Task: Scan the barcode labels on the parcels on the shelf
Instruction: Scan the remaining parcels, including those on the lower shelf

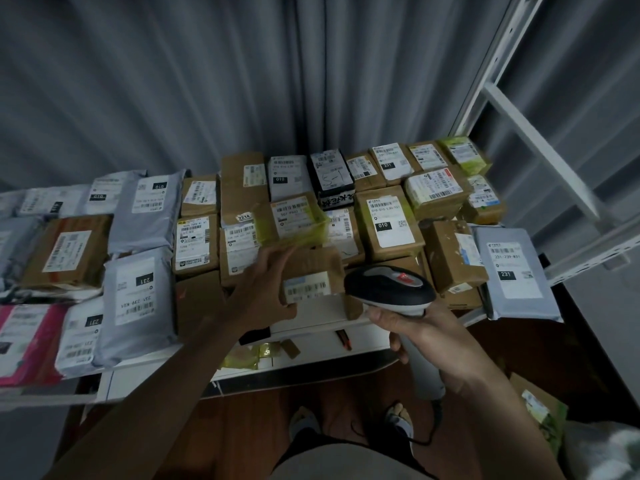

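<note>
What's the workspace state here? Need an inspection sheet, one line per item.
Surface: white shelf, packed with parcels.
Job's things: small cardboard box at the front edge, barcode label facing the camera; scanner right beside it.
Clutter: grey mailer bags, a pink bag, brown boxes.
Grippers: left hand grips the small box; right hand holds the scanner handle.
Cables: dark scanner cord hanging below the handle.
Surroundings: grey curtain behind, white rack frame at right.

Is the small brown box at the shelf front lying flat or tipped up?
Tipped up: the left hand tilts the small brown box, label facing the scanner.
</note>
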